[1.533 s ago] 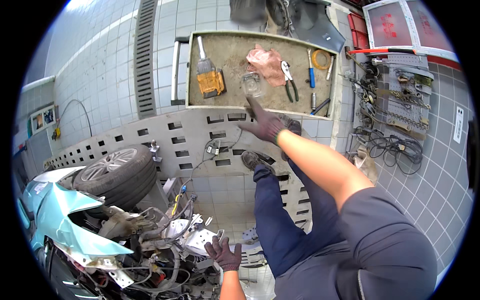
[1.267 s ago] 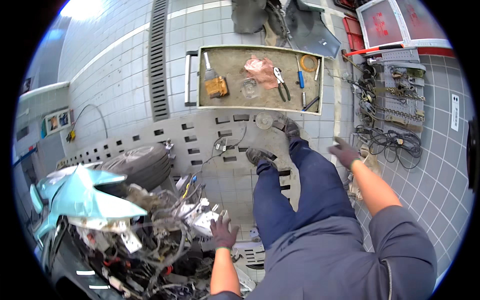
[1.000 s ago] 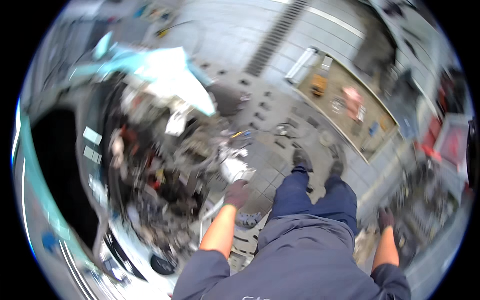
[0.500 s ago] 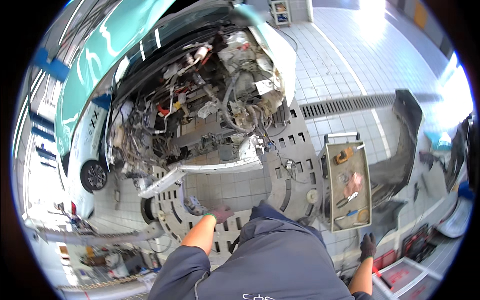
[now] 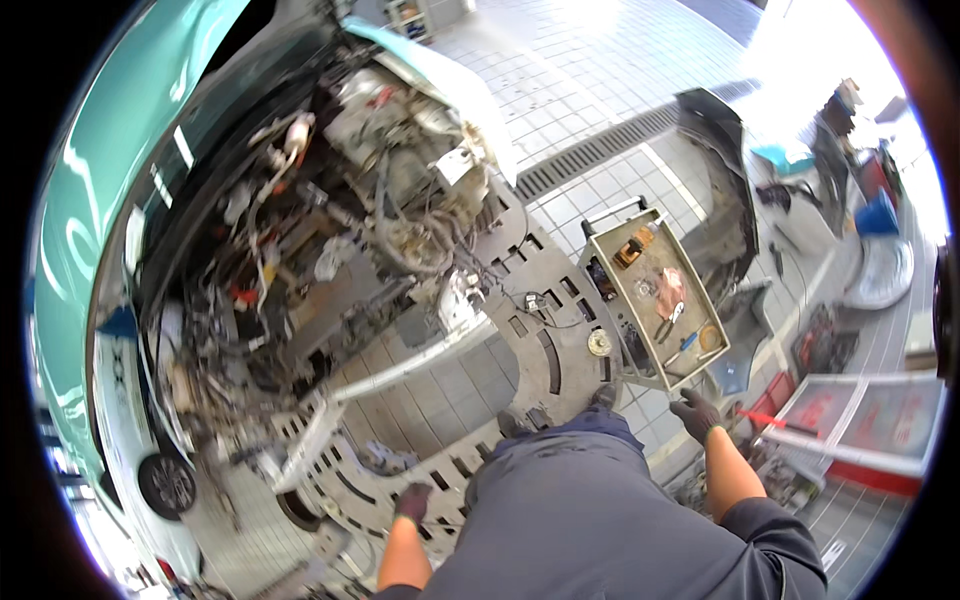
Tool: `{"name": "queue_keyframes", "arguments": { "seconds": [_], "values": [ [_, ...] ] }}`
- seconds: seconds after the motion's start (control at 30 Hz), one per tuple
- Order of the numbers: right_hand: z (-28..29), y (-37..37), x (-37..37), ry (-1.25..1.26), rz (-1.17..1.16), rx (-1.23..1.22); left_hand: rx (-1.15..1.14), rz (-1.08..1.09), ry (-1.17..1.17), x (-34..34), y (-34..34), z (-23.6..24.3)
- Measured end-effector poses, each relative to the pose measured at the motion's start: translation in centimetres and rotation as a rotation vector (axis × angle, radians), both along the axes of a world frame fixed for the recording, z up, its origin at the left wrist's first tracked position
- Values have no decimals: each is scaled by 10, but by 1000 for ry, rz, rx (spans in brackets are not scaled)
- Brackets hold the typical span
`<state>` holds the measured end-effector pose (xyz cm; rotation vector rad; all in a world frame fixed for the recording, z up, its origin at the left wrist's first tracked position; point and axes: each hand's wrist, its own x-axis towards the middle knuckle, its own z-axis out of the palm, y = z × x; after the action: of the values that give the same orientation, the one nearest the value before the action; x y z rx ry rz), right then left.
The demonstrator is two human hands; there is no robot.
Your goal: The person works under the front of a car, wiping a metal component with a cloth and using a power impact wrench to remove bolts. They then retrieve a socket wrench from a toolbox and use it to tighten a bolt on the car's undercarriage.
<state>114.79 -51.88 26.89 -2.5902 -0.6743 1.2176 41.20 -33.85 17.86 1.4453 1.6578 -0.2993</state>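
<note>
My right hand (image 5: 697,414), in a dark glove, is just off the near end of a tool cart (image 5: 680,383). Its fingers are stretched toward the cart and hold nothing I can see. In the cart's tray lie a yellow-and-black power tool (image 5: 634,247), a crumpled pinkish cloth (image 5: 671,288), pliers (image 5: 674,318) and a blue-handled tool (image 5: 687,342). My left hand (image 5: 412,500), gloved too, hangs over the slotted metal platform (image 5: 350,486); its fingers are too indistinct to read. Ahead on the left stands a car with an opened-up engine bay (image 5: 330,230).
The white front crossbeam (image 5: 400,372) spans the car's front. A raised green hood (image 5: 90,200) is at far left. Right of the cart lies a dark bumper (image 5: 735,190). A red-and-white framed panel (image 5: 860,420) lies at lower right. A floor drain (image 5: 600,155) crosses behind.
My view has turned right, bringing the cart nearer the middle. My right hand has come up close to the cart's near end. My left hand has dropped lower.
</note>
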Motion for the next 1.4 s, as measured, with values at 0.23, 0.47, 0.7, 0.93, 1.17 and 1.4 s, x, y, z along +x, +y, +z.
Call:
{"name": "queue_keyframes", "arguments": {
  "seconds": [0.23,0.47,0.7,0.93,1.17,1.4],
  "values": [
    [36,35,-78,199,-29,139,-220,-726,248,-60,46,6],
    [-13,-87,-52,142,-126,-113,-112,-9,106,58,156,5],
    [-38,-265,-60,-16,-905,-34,-158,-478,-70,303,185,43],
    [-33,-300,-255,15,-1510,36,-255,-1202,34,454,267,-13],
    [-26,-243,-475,580,-1419,-247,-141,-1147,-125,624,286,-19],
    [-100,-312,-556,454,-1738,37,-40,-1689,136,701,74,-4]
  ]
}}
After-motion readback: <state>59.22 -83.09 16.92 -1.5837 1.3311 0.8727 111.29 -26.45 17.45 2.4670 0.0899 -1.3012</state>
